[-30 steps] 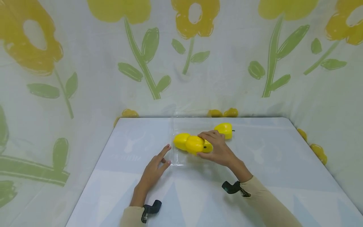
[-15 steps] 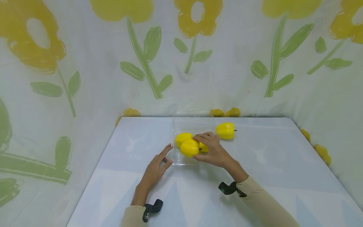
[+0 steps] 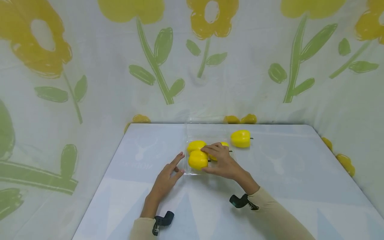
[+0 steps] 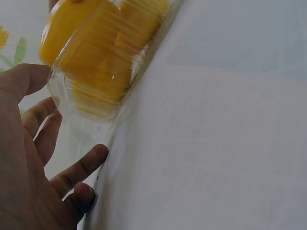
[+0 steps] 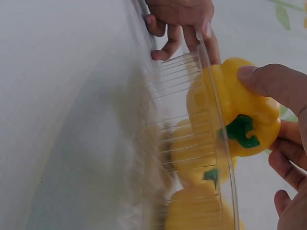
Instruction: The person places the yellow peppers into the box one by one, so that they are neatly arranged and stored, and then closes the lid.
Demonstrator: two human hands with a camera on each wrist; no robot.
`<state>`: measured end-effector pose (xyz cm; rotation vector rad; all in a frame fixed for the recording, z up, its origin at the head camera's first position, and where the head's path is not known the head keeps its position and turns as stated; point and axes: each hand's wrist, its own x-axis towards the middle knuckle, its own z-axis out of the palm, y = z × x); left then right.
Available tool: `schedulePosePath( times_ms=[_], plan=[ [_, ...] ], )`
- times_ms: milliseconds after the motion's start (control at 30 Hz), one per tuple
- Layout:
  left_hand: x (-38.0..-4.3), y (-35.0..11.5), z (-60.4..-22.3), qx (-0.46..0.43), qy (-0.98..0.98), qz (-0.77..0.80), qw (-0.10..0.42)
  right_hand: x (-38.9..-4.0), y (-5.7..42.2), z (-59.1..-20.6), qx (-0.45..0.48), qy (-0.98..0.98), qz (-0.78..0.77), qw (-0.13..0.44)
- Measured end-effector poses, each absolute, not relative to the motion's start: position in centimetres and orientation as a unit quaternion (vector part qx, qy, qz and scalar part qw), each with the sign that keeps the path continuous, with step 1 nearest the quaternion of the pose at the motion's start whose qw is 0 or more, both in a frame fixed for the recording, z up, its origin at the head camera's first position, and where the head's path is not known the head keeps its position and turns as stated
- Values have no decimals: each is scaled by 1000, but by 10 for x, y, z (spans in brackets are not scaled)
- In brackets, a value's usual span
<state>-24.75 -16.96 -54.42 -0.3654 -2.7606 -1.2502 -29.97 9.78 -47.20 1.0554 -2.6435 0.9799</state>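
Note:
My right hand (image 3: 223,163) pinches a yellow bell pepper (image 3: 197,160) between thumb and fingers, at the front left of a clear plastic clamshell box (image 3: 192,174). In the right wrist view this pepper (image 5: 235,103) sits partly above the box's rim, its green stem towards the camera. Two more yellow peppers lie inside: one at the back left (image 3: 195,145), the other (image 3: 224,144) partly hidden behind my right hand. With fingers spread, my left hand (image 3: 164,180) touches the box's left side; its thumb meets the rim (image 4: 53,76) in the left wrist view.
Another yellow bell pepper (image 3: 241,138) lies on the table just right of the box. The clear lid (image 3: 207,125) stands open at the back, near the table's far edge. A flower-patterned cloth (image 3: 240,83) hangs behind the table (image 3: 288,160).
My right hand has carried the pepper left and down to the box's front left corner, uncovering more of the pepper behind it. My left hand stays at the box's side.

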Motion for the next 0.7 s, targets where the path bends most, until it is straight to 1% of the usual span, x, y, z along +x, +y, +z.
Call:
schedulePosePath(
  times_ms=[267, 600, 700],
  plan=[
    [-248, -169, -546, -122, -905, -405, 46, -302, 95, -479, 362, -881, 296, 69],
    [-248, -168, -546, -124, -908, -396, 47, -304, 92, -483, 351, -891, 286, 33],
    [-249, -169, -545, -123, -909, -395, 50, -305, 94, -481, 346, -892, 289, 31]
  ],
)
